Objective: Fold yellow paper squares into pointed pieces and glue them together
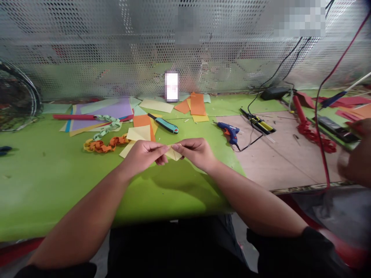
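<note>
A small piece of pale yellow paper [174,154] with a crease down it is held between my two hands, above the green tabletop. My left hand [146,154] pinches its left side between thumb and fingers. On the other side my right hand [195,151] grips it, thumb on top. Just beyond my left hand lie cream paper pieces [138,133] and an orange sheet [141,120]. A teal utility knife [165,124] rests past my hands. Left of them, a paper chain [106,144] in orange, yellow and pale green curls over the table.
A blue glue gun [230,132] lies to the right, its cord trailing. Yellow-and-black tools [261,122] sit beyond it. A lit phone [172,87] leans on the perforated metal panel [116,50]. At far right another person's hand [358,154] is blurred near a red cable [319,127].
</note>
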A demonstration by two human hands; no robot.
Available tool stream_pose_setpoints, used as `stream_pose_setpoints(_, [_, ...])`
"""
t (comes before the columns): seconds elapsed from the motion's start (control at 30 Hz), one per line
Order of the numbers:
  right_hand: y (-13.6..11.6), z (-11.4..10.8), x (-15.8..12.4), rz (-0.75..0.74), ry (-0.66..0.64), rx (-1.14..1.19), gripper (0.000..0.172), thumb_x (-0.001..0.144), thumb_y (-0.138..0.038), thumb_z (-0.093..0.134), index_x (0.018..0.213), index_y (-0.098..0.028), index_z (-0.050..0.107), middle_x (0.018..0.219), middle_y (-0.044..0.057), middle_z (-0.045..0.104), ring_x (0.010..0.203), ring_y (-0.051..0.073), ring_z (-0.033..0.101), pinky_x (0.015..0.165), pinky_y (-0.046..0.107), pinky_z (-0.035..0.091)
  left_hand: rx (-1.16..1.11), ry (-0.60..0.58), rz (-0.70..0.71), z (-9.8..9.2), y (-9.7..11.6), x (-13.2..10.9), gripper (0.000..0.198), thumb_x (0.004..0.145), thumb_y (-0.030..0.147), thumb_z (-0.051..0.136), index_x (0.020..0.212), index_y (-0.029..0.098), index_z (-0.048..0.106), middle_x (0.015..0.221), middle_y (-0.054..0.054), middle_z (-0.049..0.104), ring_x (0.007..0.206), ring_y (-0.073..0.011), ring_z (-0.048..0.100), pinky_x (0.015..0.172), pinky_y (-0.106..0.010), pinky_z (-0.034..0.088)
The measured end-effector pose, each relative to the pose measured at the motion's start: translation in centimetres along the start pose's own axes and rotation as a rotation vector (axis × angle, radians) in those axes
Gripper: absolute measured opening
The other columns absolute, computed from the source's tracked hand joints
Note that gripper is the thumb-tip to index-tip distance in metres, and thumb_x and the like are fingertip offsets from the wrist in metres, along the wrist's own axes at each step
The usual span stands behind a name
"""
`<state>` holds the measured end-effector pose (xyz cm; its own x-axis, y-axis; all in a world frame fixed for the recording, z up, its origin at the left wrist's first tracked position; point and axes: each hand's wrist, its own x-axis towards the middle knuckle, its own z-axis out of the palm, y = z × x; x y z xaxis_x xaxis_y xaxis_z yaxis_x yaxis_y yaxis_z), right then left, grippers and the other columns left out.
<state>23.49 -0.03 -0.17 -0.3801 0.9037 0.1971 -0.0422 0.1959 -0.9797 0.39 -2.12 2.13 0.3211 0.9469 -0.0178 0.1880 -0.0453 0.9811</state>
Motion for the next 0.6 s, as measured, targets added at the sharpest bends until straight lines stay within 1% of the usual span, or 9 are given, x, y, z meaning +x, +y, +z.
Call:
stream_pose_setpoints(0.1, [0.0,0.3,-0.2,0.030,0.055,0.074,0.030,0.087,-0.047,0.086,0.105,-0.023,0.088,0.079,0.004,0.081,0.055,0.011,0.065,0.051,0.025,0.058,-0.038,-0.004,0.008,0.0,0.3,-0.1,0.030,0.094,0.049,0.078,0.095,0.019,0.085,0.078,-0.009,0.082,0.063,-0.0179,0.076,0.064,-0.029,0.065])
stream_pose_setpoints(0.17, [0.0,0.6,-0.3,0.048,0.067,0.137,0.031,0.084,-0.045,0.088,0.108,-0.025,0.087,0.083,0.004,0.083,0.051,0.010,0.065,0.048,0.025,0.059,-0.060,-0.025,-0.005,-0.2,0.4,-0.2,0.032,0.094,0.049,0.077,0.096,0.018,0.085,0.080,-0.010,0.083,0.064,-0.0191,0.077,0.065,-0.031,0.066])
stream_pose_setpoints(0.23, [-0.1,0.7,-0.3,0.059,0.051,0.198,0.030,0.083,-0.042,0.090,0.108,-0.026,0.087,0.085,0.003,0.083,0.050,0.010,0.066,0.049,0.025,0.061,-0.076,-0.055,-0.032,-0.6,0.5,-0.2,0.032,0.095,0.049,0.077,0.098,0.018,0.085,0.081,-0.010,0.083,0.065,-0.0200,0.078,0.066,-0.032,0.067])
stream_pose_setpoints(0.3, [0.0,0.7,-0.4,0.062,0.024,0.237,0.028,0.082,-0.041,0.090,0.107,-0.026,0.087,0.083,0.003,0.083,0.050,0.009,0.066,0.048,0.024,0.062,-0.091,-0.091,-0.068,-0.9,0.7,-0.3,0.032,0.095,0.049,0.077,0.100,0.018,0.085,0.082,-0.011,0.083,0.066,-0.0207,0.079,0.067,-0.033,0.067])
stream_pose_setpoints(0.4, [0.2,0.6,-0.4,0.069,-0.003,0.240,0.026,0.084,-0.040,0.089,0.105,-0.026,0.087,0.079,0.002,0.082,0.049,0.009,0.066,0.048,0.024,0.061,-0.063,-0.139,-0.099,-1.3,1.1,-0.4,0.034,0.095,0.050,0.076,0.101,0.018,0.085,0.085,-0.011,0.084,0.070,-0.0220,0.080,0.069,-0.033,0.068])
stream_pose_setpoints(0.47, [0.4,0.5,-0.4,0.075,-0.014,0.225,0.025,0.084,-0.041,0.089,0.104,-0.026,0.087,0.082,0.003,0.082,0.051,0.010,0.067,0.049,0.024,0.062,-0.014,-0.150,-0.092,-1.2,1.3,-0.4,0.033,0.093,0.050,0.078,0.099,0.018,0.086,0.085,-0.011,0.084,0.073,-0.0226,0.081,0.071,-0.033,0.068])
stream_pose_setpoints(0.53, [0.5,0.5,-0.4,0.069,-0.016,0.226,0.025,0.085,-0.042,0.088,0.104,-0.026,0.087,0.082,0.003,0.082,0.054,0.010,0.067,0.051,0.026,0.063,-0.007,-0.124,-0.075,-0.9,1.3,-0.4,0.031,0.091,0.048,0.081,0.098,0.018,0.086,0.085,-0.011,0.084,0.074,-0.0226,0.081,0.073,-0.034,0.068])
stream_pose_setpoints(0.6, [0.5,0.7,-0.2,0.035,0.007,0.231,0.023,0.085,-0.042,0.088,0.102,-0.027,0.088,0.084,0.002,0.081,0.060,0.011,0.067,0.056,0.027,0.063,-0.090,-0.040,-0.054,-0.2,0.8,-0.3,0.030,0.088,0.045,0.084,0.100,0.018,0.086,0.086,-0.010,0.084,0.074,-0.0220,0.080,0.074,-0.034,0.068])
